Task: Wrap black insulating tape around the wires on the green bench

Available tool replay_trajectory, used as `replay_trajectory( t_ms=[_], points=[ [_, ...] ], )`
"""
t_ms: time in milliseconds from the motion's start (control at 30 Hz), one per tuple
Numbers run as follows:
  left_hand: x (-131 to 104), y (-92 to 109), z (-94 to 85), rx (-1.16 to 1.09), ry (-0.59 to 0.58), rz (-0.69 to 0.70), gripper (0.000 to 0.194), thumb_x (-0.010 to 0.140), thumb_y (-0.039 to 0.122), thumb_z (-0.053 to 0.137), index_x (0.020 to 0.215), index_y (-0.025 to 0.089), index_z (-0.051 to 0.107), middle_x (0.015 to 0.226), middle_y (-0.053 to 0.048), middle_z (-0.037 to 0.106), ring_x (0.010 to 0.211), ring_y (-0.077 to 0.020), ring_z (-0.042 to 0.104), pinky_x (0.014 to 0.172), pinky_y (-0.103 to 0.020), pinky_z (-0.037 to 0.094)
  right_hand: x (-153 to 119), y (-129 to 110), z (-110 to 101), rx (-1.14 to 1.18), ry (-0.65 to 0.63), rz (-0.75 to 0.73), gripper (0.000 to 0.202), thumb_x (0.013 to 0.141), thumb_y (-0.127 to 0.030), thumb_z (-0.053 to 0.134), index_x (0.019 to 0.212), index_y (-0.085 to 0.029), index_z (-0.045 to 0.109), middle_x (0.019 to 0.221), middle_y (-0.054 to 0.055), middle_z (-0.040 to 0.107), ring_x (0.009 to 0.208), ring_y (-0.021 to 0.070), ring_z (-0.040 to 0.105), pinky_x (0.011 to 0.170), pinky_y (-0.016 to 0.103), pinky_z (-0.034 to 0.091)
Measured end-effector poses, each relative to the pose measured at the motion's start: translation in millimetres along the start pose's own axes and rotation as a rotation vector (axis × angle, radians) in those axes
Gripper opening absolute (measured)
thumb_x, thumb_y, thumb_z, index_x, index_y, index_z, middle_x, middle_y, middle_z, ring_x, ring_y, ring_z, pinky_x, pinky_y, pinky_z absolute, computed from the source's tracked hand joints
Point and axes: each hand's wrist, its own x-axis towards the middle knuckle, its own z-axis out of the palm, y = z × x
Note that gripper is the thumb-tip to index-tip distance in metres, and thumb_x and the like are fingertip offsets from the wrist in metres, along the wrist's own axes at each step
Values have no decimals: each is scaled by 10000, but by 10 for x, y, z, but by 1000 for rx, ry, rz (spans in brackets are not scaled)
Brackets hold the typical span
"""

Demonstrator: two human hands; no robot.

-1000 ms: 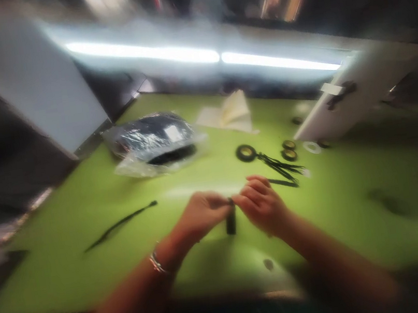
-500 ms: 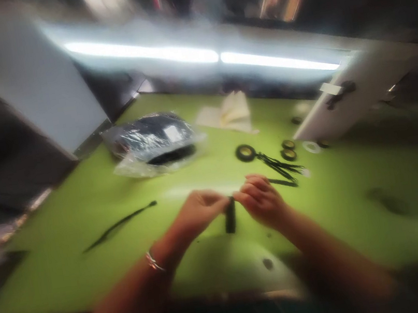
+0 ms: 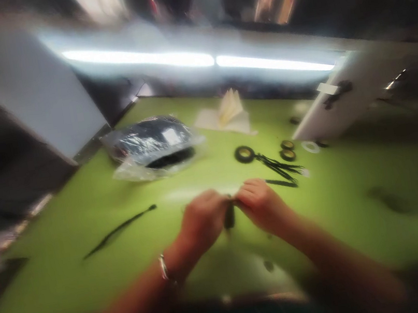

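Above the green table (image 3: 211,276), my left hand (image 3: 204,217) and my right hand (image 3: 258,201) meet with closed fingers at the upper end of a short black strip (image 3: 229,219). The strip hangs down between them; blur hides its exact kind. A silver bracelet circles my left wrist. Just beyond my right hand lie a flat black strip (image 3: 281,183) and a bundle of thin black cords (image 3: 277,164). One long thin black cord (image 3: 120,231), thicker at one end, rests to the left of my left hand.
A clear plastic bag (image 3: 152,141) with dark contents lies at the back left, near an open paper booklet (image 3: 230,114). Black tape rolls (image 3: 245,154) and a white ring (image 3: 311,147) sit further right. White panels (image 3: 327,107) and a lit tube lamp (image 3: 139,59) border the table.
My left hand has turned over, knuckles up, with its fingers curled more tightly at the strip. My right hand has also rolled knuckles up. The strip stays between them.
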Motion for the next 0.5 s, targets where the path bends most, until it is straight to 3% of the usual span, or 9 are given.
replay_trajectory(
  t_ms=[200, 500],
  points=[
    [61, -12, -25, -223, -143, -187, 233, 757, 174, 668, 979, 220, 716, 778, -16, 647, 699, -140, 566, 633, -252, 439, -19, 36, 19, -35, 1, -27, 218, 892, -136, 492, 689, -177, 560, 606, 14, 517, 649, 162, 426, 690, 291, 349],
    [31, -21, 1, -198, -92, -242, 140, 774, 169, 612, 736, 194, 744, 635, 0, 631, 594, -112, 530, 577, -236, 389, -28, -6, -6, -116, 13, -74, 222, 864, -68, 477, 713, -189, 585, 612, 6, 530, 668, 158, 439, 867, 330, 373]
  ],
)
